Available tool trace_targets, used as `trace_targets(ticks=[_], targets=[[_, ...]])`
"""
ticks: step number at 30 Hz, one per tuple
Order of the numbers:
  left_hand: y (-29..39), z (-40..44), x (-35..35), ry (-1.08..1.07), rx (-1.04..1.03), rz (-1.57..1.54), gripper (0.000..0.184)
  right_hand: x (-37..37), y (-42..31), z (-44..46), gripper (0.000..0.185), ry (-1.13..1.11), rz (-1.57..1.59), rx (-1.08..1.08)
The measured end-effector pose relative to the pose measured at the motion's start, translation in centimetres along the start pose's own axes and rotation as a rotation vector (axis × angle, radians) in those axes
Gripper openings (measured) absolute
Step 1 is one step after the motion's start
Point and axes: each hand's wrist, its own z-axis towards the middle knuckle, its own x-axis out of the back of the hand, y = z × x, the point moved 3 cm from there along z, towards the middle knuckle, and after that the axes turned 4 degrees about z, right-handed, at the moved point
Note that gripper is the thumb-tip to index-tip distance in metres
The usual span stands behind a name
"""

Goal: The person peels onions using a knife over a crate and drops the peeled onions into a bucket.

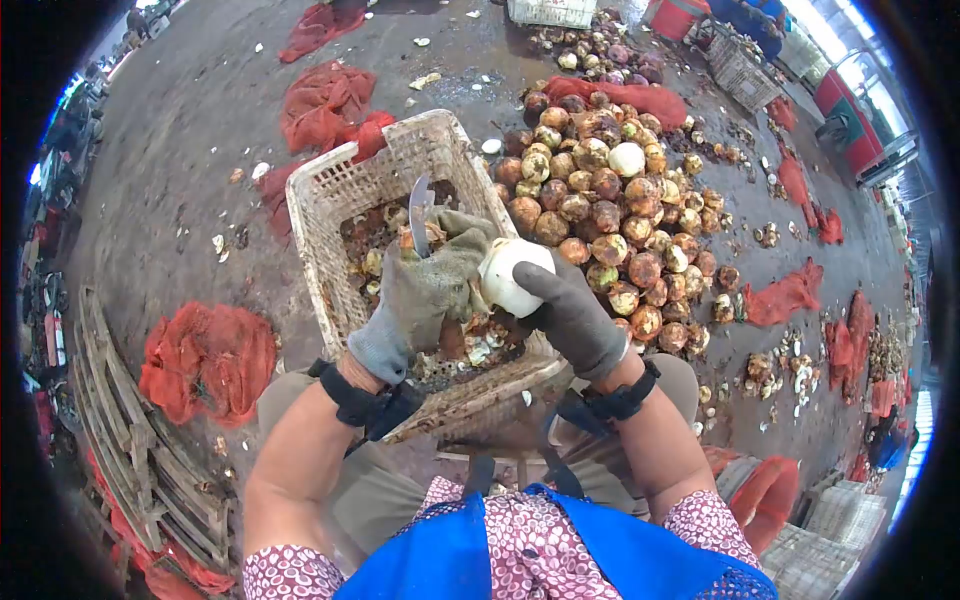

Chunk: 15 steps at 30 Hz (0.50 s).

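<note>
In my gloved left hand (pixel 420 290) is a knife (pixel 419 212), its blade pointing up and away from me; brown skin clings beside it. My gloved right hand (pixel 580 315) grips a white peeled onion (pixel 515 272), thumb across its front. The left fingers touch, or nearly touch, the onion's left side. Both hands are over a dirty white plastic crate (pixel 308 225) standing between my knees. Onion skins and scraps (pixel 475 342) lie inside it. The knife's handle is hidden by the left glove.
A large heap of unpeeled onions (pixel 605 205) lies just beyond the crate to the right. Red mesh bags (pixel 208 362) are scattered on the floor. Wooden slats (pixel 135 420) lie at the left. Farther off are another crate (pixel 742 68) and a red vehicle (pixel 850 115).
</note>
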Motion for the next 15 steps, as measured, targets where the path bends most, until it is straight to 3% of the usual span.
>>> trace_targets(ticks=[2, 4, 8, 10, 12, 15], targets=[[0.4, 0.0, 0.2, -0.055, -0.013, 0.064, 0.018, 0.8, 0.7, 0.5, 0.054, 0.019, 0.101, 0.034], [1.0, 0.2, 0.5, -0.021, 0.238, -0.188, 0.018, 0.3, 0.2, 0.3, 0.055, 0.038, 0.244, 0.111], [3.2, 0.2, 1.2, 0.001, 0.137, -0.16, 0.02, 0.4, 0.2, -0.2, 0.058, -0.001, 0.264, 0.156], [3.9, -0.3, 3.2, 0.019, 0.213, -0.004, 0.023, 0.5, 0.0, -0.8, 0.063, -0.08, 0.423, 0.154], [3.9, -0.1, 3.9, 0.029, 0.246, 0.076, 0.026, 1.2, -0.6, -0.7, 0.064, -0.102, 0.36, 0.173], [2.9, 0.8, 3.6, -0.179, 0.19, 0.745, 0.04, 1.4, -0.6, -0.7, 0.062, -0.024, 0.302, 0.211]])
